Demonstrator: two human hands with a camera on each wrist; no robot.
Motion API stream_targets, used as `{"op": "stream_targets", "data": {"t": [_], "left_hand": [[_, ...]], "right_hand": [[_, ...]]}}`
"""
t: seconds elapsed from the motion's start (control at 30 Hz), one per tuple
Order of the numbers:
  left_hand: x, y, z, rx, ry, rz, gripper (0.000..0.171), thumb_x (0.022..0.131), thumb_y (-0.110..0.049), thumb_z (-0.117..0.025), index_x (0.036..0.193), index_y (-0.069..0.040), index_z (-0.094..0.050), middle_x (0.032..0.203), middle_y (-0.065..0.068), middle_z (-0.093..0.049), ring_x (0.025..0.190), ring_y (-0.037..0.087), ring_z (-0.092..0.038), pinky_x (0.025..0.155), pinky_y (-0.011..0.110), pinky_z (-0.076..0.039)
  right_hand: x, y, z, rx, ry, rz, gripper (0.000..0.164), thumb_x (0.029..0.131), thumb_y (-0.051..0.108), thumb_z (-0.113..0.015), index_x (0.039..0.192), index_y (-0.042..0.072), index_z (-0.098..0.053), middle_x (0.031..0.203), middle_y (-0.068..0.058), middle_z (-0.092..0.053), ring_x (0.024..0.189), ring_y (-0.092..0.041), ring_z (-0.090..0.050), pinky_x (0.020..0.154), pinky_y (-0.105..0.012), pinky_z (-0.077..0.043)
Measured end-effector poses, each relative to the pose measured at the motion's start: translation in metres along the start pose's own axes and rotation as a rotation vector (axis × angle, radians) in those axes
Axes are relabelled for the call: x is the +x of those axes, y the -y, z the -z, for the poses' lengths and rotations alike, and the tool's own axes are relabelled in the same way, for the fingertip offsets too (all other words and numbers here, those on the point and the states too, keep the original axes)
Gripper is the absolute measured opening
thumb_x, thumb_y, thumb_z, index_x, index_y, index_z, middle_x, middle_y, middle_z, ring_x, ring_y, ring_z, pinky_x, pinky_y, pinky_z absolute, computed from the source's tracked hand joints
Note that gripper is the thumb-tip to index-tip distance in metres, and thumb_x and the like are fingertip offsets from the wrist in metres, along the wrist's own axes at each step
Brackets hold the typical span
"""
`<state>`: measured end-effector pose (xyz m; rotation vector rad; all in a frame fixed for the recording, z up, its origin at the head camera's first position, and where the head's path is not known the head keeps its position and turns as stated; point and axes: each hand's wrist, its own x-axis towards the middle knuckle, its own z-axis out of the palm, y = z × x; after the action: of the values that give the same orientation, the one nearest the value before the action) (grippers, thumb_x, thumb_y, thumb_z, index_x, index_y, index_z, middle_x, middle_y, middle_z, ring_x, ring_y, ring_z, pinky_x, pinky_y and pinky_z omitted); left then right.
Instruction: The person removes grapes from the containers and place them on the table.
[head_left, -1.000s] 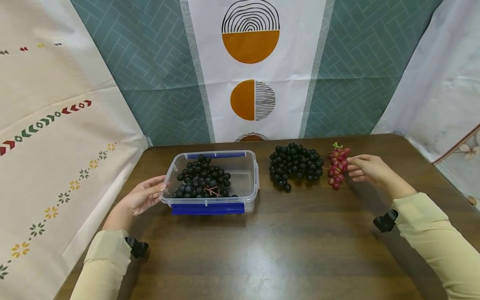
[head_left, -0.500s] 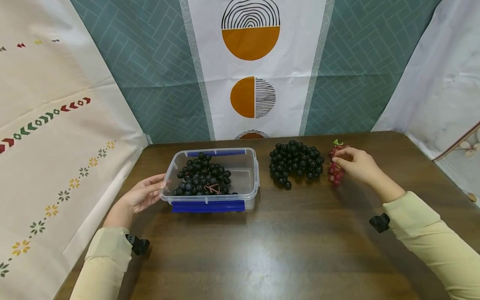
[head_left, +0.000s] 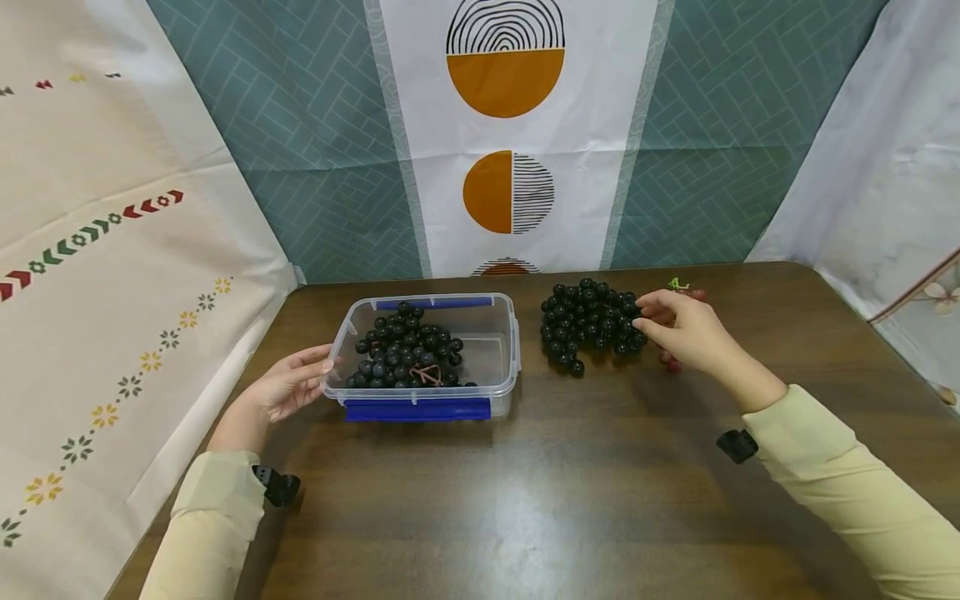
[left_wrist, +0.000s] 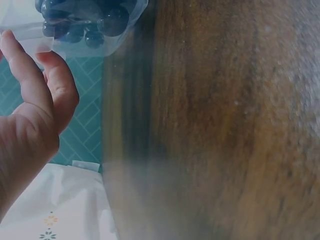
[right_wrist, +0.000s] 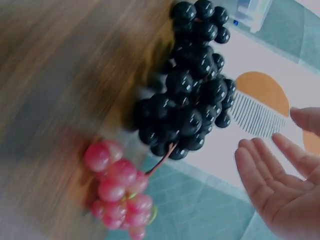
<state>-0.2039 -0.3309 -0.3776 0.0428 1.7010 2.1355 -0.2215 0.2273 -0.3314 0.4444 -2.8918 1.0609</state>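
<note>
A clear plastic container [head_left: 487, 367] with blue clips stands on the left, with a bunch of black grapes [head_left: 405, 350] inside it. My left hand [head_left: 288, 385] pinches its left rim with thumb and fingers, also seen in the left wrist view. To the right of the container lies another black grape bunch [head_left: 588, 321] on the table. My right hand [head_left: 690, 333] hovers at this bunch's right side, thumb and fingers apart; in the right wrist view nothing is between them. Behind the hand, a red grape bunch [right_wrist: 120, 190] is mostly hidden from the head view.
The brown wooden table [head_left: 525, 500] reaches to a patterned cloth backdrop [head_left: 322, 167] at the back. A cream cloth [head_left: 112, 333] hangs along the left side and a pale cloth [head_left: 885, 167] on the right.
My right hand has moved left from beside the red grapes, passing over them, to the right side of the black bunch. The left hand stays at the container.
</note>
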Motion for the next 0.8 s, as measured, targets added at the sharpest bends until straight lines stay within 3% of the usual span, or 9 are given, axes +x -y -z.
{"op": "stream_targets", "data": {"t": [0.1,0.2,0.27,0.33,0.47,0.8], "left_hand": [[0.000,-0.001,-0.002,0.011,-0.027,0.008,0.021,0.098,-0.005,-0.050,0.116,-0.016,-0.049,0.103,-0.004,-0.069,0.080,0.002,-0.065,0.069,0.015,-0.054],[0.000,-0.001,-0.004,0.026,-0.049,0.014,0.021,0.098,-0.005,-0.051,0.116,-0.015,-0.048,0.103,-0.006,-0.069,0.079,0.001,-0.064,0.069,0.014,-0.053],[-0.001,-0.002,-0.006,0.030,-0.062,0.021,0.023,0.097,-0.006,-0.051,0.119,-0.014,-0.045,0.102,-0.007,-0.068,0.079,0.001,-0.064,0.069,0.014,-0.053],[-0.002,-0.003,-0.006,0.028,-0.069,0.026,0.026,0.097,-0.006,-0.052,0.120,-0.013,-0.042,0.103,-0.007,-0.068,0.079,0.001,-0.063,0.068,0.014,-0.053],[-0.003,-0.004,-0.006,0.025,-0.078,0.034,0.026,0.097,-0.006,-0.052,0.120,-0.013,-0.043,0.103,-0.007,-0.068,0.078,0.002,-0.063,0.068,0.014,-0.053],[-0.006,-0.004,-0.009,0.047,-0.121,0.038,0.021,0.096,-0.006,-0.055,0.112,-0.018,-0.051,0.102,-0.009,-0.070,0.078,0.002,-0.063,0.068,0.015,-0.053]], "right_hand": [[0.002,0.006,-0.006,0.046,-0.008,0.071,0.038,0.097,0.023,-0.057,0.127,0.000,-0.053,0.115,-0.022,-0.061,0.100,-0.033,-0.060,0.081,-0.047,-0.050],[0.005,0.009,-0.012,0.066,-0.017,0.138,0.036,0.095,0.018,-0.059,0.126,0.000,-0.054,0.116,-0.021,-0.062,0.101,-0.032,-0.060,0.083,-0.035,-0.051],[0.007,0.011,-0.017,0.069,-0.025,0.175,0.035,0.094,0.015,-0.060,0.125,-0.001,-0.055,0.116,-0.021,-0.062,0.102,-0.031,-0.060,0.082,-0.033,-0.051],[0.010,0.013,-0.023,0.069,-0.030,0.211,0.034,0.093,0.012,-0.061,0.124,-0.002,-0.055,0.116,-0.022,-0.061,0.102,-0.032,-0.060,0.083,-0.034,-0.052],[0.015,0.021,-0.033,0.065,-0.027,0.271,0.033,0.091,0.008,-0.063,0.122,-0.003,-0.056,0.118,-0.021,-0.060,0.104,-0.034,-0.059,0.087,-0.048,-0.050],[0.025,0.047,-0.055,0.036,-0.013,0.402,0.034,0.088,0.008,-0.067,0.120,-0.001,-0.059,0.118,-0.017,-0.062,0.107,-0.032,-0.059,0.091,-0.047,-0.050]]}}
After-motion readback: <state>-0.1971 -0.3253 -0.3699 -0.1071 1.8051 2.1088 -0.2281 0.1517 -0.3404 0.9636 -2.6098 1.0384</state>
